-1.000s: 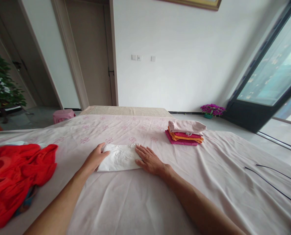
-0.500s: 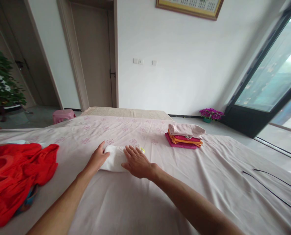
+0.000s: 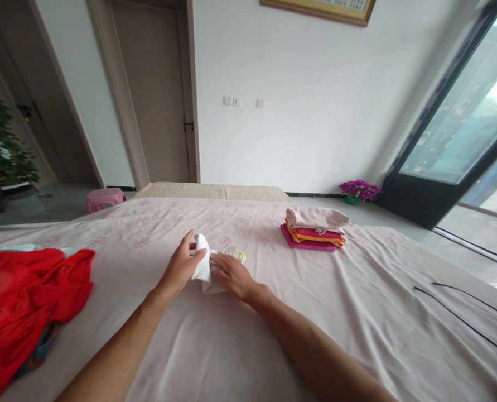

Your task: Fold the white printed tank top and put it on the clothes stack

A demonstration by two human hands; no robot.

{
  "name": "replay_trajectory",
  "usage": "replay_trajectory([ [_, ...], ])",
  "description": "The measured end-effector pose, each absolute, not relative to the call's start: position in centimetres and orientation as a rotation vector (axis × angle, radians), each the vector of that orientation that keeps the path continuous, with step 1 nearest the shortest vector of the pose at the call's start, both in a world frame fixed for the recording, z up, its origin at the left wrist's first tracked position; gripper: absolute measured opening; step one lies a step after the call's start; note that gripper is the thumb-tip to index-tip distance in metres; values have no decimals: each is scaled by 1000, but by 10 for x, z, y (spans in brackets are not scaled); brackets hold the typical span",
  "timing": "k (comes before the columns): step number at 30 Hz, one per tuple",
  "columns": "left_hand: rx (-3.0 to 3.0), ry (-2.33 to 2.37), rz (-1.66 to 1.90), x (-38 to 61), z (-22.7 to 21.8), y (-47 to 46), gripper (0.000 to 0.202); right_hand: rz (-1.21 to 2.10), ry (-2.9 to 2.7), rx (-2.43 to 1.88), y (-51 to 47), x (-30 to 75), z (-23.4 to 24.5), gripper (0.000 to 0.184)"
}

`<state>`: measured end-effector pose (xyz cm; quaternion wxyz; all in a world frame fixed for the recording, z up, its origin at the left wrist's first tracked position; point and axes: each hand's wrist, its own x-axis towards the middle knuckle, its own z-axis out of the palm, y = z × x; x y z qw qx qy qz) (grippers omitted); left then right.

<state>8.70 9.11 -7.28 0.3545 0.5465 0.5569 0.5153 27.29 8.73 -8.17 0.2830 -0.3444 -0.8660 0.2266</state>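
Observation:
A small white garment (image 3: 203,267) lies partly folded in the middle of the pink flowered bedsheet (image 3: 273,324). My left hand (image 3: 182,267) grips its left edge and lifts that edge up and over toward the right. My right hand (image 3: 230,273) lies on the garment's right part with its fingers flat, pressing it down. A little yellow-green bit (image 3: 242,255) shows at the garment's far right corner.
A stack of folded clothes (image 3: 315,228), pink, orange and magenta, sits at the right back of the bed. A heap of red cloth (image 3: 26,301) lies at the left. Thin black cords (image 3: 461,312) cross the sheet at the right. A pink stool (image 3: 105,197) and potted flowers (image 3: 360,190) stand on the floor.
The white garment has been folded narrower. My left hand has closed on its left edge and lifted it rightward, while my right hand slid left onto it.

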Motion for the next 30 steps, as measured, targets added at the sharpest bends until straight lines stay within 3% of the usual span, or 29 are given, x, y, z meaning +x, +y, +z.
replay_trajectory([
  [5, 1281, 1172, 1191, 120, -64, 76, 75, 1193, -1659, -960, 98, 278, -71, 41],
  [8, 1319, 1179, 1222, 128, -70, 75, 68, 1295, -1546, -991, 102, 279, -75, 37],
  [12, 1562, 1389, 1358, 126, -89, 83, 46, 1379, -1437, -1009, 108, 284, -81, 51],
  [15, 1882, 1503, 1361, 125, -104, 89, 36, 1372, -1377, -1133, 113, 291, -84, 64],
  [18, 2212, 1550, 1173, 132, -115, 86, 40, 1284, -1431, -1311, 119, 300, -87, 71],
  [23, 2554, 1665, 850, 149, -123, 73, 53, 832, -1636, -1510, 131, 313, -96, 64],
  [30, 2655, 1722, 694, 158, -122, 66, 58, 674, -1720, -1621, 139, 319, -105, 56],
])
